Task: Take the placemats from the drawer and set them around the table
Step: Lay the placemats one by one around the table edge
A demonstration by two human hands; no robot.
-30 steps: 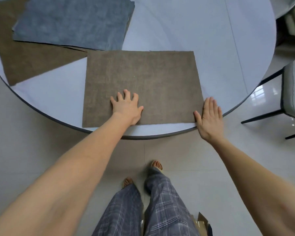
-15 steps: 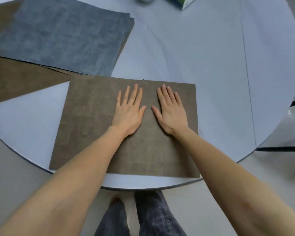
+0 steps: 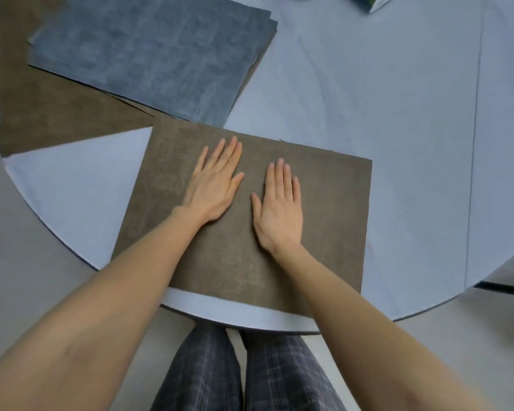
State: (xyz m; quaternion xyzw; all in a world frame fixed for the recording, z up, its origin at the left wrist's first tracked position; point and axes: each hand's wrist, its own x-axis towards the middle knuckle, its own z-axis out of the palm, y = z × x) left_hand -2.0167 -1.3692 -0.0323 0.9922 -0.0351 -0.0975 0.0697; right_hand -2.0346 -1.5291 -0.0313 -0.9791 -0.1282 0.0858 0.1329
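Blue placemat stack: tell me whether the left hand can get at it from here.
Probably yes. The left hand lies flat on the brown placemat, holding nothing, and the blue stack sits just beyond, uncovered.

no legible text, label, brand, number or sign anywhere in view, green-and-white box (image 3: 371, 2) at the far edge of the desk (image 3: 398, 114) cut off by the frame and blurred, any print on it unreadable
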